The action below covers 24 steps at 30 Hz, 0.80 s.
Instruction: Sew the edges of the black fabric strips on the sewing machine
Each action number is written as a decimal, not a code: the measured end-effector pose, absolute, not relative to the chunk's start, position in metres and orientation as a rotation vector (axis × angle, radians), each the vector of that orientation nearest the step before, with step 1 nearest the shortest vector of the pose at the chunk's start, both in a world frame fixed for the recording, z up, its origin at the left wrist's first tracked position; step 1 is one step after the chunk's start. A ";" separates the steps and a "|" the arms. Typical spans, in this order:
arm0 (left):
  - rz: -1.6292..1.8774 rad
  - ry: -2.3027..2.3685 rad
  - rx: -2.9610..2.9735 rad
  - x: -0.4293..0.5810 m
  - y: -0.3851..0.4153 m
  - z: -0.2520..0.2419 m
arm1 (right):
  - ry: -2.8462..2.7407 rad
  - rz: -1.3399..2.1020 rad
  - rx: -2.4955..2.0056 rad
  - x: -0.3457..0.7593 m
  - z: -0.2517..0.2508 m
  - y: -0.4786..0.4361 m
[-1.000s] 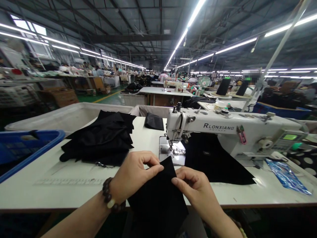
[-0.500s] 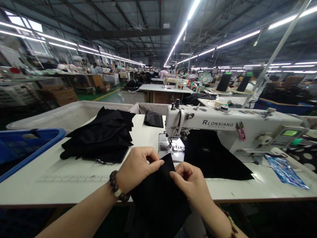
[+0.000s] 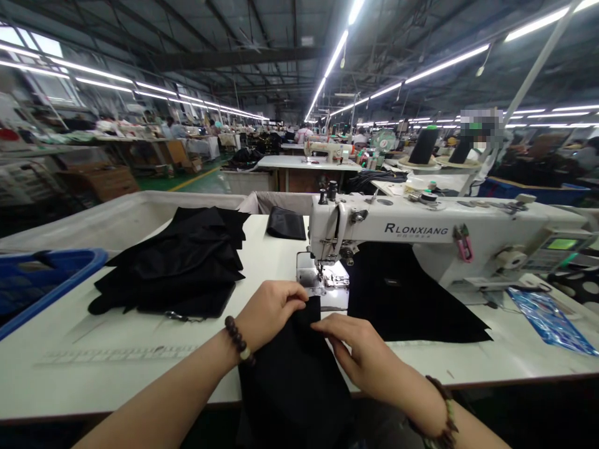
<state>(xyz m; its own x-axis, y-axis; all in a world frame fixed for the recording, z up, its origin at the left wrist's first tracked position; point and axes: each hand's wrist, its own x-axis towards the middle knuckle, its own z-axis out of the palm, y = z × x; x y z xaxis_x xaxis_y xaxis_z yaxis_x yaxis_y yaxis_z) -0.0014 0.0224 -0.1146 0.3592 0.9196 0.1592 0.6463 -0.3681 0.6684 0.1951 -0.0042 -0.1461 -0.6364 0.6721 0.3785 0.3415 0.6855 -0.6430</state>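
Note:
A black fabric piece (image 3: 290, 374) hangs over the table's front edge, its narrow top end just in front of the sewing machine's lit needle plate (image 3: 334, 299). My left hand (image 3: 269, 315) pinches that top end between thumb and fingers on its left side. Stretched fingers of my right hand (image 3: 369, 352) touch the fabric's right edge, with the thumb held apart lower down. The presser foot (image 3: 321, 271) of the white sewing machine (image 3: 374, 224) stands right behind the fabric's end. Whatever lies under my left fingertips is hidden.
Left of my hands lies a pile of black fabric pieces (image 3: 178, 255), with a ruler (image 3: 116, 354) in front. Another black piece (image 3: 407, 299) rests under the machine arm. A folded black piece (image 3: 286, 223), a blue plastic packet (image 3: 552, 321) and a blue basket (image 3: 51, 274) are around.
The fabric's top end has moved onto the table edge near the needle plate and turned straighter. My right hand has gone from a pinch to stretched fingers. The view has shifted slightly.

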 end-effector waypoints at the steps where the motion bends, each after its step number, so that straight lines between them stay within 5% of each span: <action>1: 0.691 1.366 2.124 -0.001 0.031 -0.122 | -2.373 0.677 -0.756 0.199 -0.149 0.004; 12: 0.455 1.312 2.304 0.014 0.107 -0.161 | -2.900 -0.130 -0.663 0.201 -0.170 0.078; 24: 0.247 1.260 2.491 0.016 0.113 -0.169 | -2.671 0.009 -0.739 0.200 -0.183 0.085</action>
